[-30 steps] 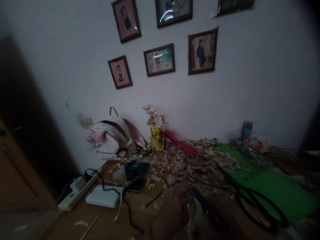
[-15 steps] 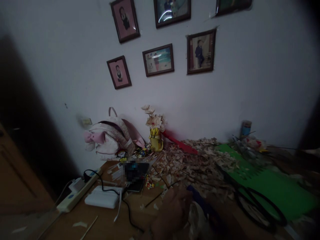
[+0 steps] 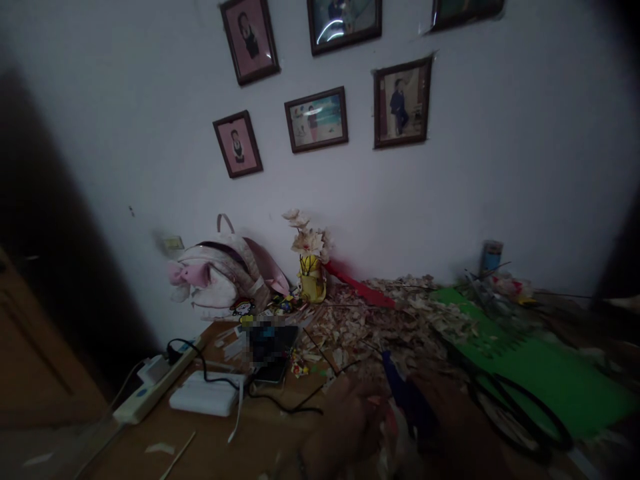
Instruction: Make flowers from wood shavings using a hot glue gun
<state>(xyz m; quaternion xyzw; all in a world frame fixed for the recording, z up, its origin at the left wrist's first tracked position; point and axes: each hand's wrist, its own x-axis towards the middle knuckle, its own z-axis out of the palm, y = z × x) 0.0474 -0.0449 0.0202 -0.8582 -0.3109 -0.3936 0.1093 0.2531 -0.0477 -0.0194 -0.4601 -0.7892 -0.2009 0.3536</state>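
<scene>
At the bottom centre, my left hand [image 3: 350, 420] is closed around a pale, crumpled petal-like piece [image 3: 395, 440], its lower part dim and blurred. My right hand [image 3: 447, 407], in deep shadow, grips a dark blue glue gun [image 3: 410, 397] whose narrow tip points up and away from me. The tip is just beyond my left fingers; whether it touches the pale piece I cannot tell. Right of my right hand lie scissors [image 3: 525, 417] with big black loop handles. Beyond both hands spreads a heap of dry, pale brown petals [image 3: 370, 327].
A green sheet [image 3: 540, 367] lies at the right. A yellow vase [image 3: 313, 287] of pale flowers stands by the wall, near a red strip [image 3: 360, 283]. To the left are a backpack [image 3: 220, 273], a power strip [image 3: 150, 393], a white power bank [image 3: 205, 393] and a black cable [image 3: 270, 400].
The glue gun has turned more upright, its tip shifting slightly right and up. The black cable's near end has swung up and right towards my left hand.
</scene>
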